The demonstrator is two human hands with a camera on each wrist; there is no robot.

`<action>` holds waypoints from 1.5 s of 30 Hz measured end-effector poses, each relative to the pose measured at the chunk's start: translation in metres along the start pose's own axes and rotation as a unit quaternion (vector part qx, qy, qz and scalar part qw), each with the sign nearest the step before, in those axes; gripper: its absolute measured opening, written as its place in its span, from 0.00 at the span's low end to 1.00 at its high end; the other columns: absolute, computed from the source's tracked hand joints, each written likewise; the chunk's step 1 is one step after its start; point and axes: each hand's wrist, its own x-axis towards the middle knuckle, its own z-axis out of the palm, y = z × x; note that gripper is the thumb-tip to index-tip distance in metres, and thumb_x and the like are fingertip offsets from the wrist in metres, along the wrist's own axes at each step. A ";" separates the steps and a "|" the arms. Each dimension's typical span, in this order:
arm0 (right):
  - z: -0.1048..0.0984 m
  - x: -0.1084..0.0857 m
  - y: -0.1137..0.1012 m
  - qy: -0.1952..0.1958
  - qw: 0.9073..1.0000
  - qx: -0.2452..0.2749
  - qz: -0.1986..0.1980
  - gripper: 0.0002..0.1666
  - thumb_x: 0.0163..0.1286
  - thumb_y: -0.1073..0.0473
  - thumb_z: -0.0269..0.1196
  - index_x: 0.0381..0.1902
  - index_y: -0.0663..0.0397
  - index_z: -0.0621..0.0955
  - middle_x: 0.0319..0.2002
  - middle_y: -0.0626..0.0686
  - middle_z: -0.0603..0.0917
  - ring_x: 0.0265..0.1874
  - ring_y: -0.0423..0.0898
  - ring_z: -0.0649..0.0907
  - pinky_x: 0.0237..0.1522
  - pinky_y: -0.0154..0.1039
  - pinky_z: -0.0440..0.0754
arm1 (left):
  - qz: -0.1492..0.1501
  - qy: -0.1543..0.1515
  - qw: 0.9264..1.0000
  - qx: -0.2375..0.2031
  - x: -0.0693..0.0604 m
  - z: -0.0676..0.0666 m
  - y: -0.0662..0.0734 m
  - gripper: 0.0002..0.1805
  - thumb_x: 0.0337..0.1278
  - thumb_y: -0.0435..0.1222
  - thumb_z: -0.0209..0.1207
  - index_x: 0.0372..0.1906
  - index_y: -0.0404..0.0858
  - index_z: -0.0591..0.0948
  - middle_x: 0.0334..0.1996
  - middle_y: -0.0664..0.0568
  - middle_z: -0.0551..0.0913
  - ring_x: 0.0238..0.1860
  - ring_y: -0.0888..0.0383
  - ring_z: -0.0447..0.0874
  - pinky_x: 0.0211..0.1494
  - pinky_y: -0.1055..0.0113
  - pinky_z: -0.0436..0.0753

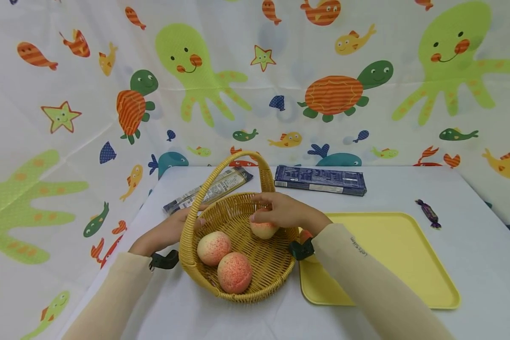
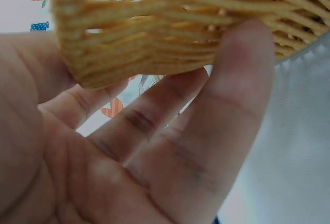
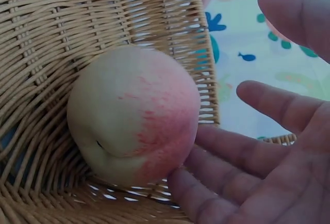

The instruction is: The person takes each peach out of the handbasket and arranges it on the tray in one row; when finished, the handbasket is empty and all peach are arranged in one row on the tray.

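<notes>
A round wicker basket (image 1: 261,264) with a tall handle stands before me. My left hand (image 1: 167,231) holds its left side; in the left wrist view the thumb (image 2: 245,74) lies against the wicker, with fingers beyond it. Inside the basket, on the right, a pink and cream peach (image 3: 134,115) touches the fingers of my right hand (image 1: 282,210). Those fingers are spread and fairly straight, the thumb apart from the fruit. Two more peaches, one paler (image 1: 214,248) and one redder (image 1: 234,273), lie together at the basket's front left.
A yellow tray (image 1: 391,241) lies right of the basket, with a reddish fruit (image 1: 305,236) partly hidden by my right wrist. Behind are a dark blue box (image 1: 320,180) and a long clear-fronted packet (image 1: 233,182). A purple wrapped candy (image 1: 429,215) lies far right.
</notes>
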 end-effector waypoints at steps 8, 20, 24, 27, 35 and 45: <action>0.003 0.000 0.003 -0.002 1.000 -0.021 0.005 0.35 0.76 0.51 0.65 0.76 0.56 0.71 0.64 0.61 0.80 0.65 0.56 0.79 0.65 0.54 0.77 | 0.005 -0.003 1.000 -0.007 0.001 0.000 -0.002 0.28 0.77 0.45 0.55 0.75 0.40 0.72 0.67 0.42 0.79 0.72 0.39 0.69 0.66 0.42 0.73; 0.016 -0.002 0.005 -0.058 0.998 -0.023 0.018 0.38 0.67 0.59 0.71 0.73 0.55 0.74 0.62 0.57 0.81 0.61 0.52 0.80 0.63 0.50 0.77 | 0.005 -0.004 1.000 -0.015 0.000 0.001 0.000 0.27 0.77 0.42 0.56 0.75 0.40 0.73 0.68 0.41 0.78 0.72 0.39 0.69 0.66 0.43 0.73; 0.018 0.001 0.006 -0.078 0.996 -0.027 0.029 0.39 0.67 0.60 0.71 0.75 0.54 0.73 0.64 0.55 0.80 0.62 0.49 0.78 0.64 0.48 0.76 | 0.009 -0.003 1.000 -0.020 0.001 0.001 0.001 0.25 0.77 0.39 0.56 0.73 0.40 0.75 0.69 0.43 0.77 0.72 0.41 0.70 0.67 0.46 0.72; 0.018 0.005 0.007 -0.090 0.995 -0.031 0.037 0.42 0.65 0.60 0.71 0.76 0.55 0.72 0.64 0.55 0.81 0.60 0.47 0.79 0.63 0.46 0.77 | 0.010 -0.004 1.000 -0.022 0.001 0.001 0.000 0.24 0.77 0.39 0.56 0.73 0.41 0.75 0.69 0.43 0.77 0.72 0.42 0.69 0.68 0.45 0.71; 0.018 0.019 0.002 -0.108 0.991 -0.059 0.053 0.43 0.61 0.60 0.73 0.74 0.60 0.73 0.58 0.55 0.82 0.51 0.44 0.80 0.53 0.38 0.79 | -0.009 -0.002 1.000 -0.013 0.000 0.002 0.003 0.27 0.77 0.40 0.55 0.76 0.39 0.72 0.69 0.41 0.77 0.73 0.40 0.68 0.68 0.42 0.71; 0.022 0.024 0.001 -0.105 0.990 -0.033 0.093 0.40 0.59 0.61 0.76 0.70 0.60 0.77 0.47 0.51 0.85 0.37 0.42 0.80 0.41 0.36 0.80 | 0.005 -0.018 0.999 -0.036 0.000 0.001 0.001 0.25 0.80 0.39 0.53 0.75 0.38 0.72 0.63 0.39 0.81 0.61 0.44 0.79 0.57 0.54 0.80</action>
